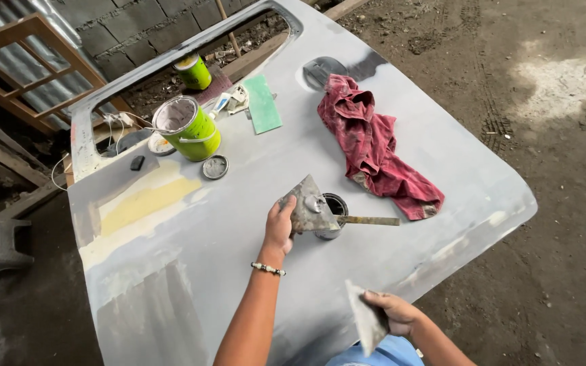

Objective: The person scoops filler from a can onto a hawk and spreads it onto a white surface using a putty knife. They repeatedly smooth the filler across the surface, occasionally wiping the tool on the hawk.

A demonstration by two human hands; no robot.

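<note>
Our left hand (280, 227) grips a putty board (308, 205) over the small can (334, 211); right hand (393, 314) clamps a scraper (367, 320) nr it.

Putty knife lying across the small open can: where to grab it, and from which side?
Probably the free end of the putty knife, approached from the right and above. The flat blade lies roughly level across the rim of the small can, pointing right over bare panel. Its other end sits under the spreader held by the left hand, so that side is blocked. The right hand holds another spreader.
</note>
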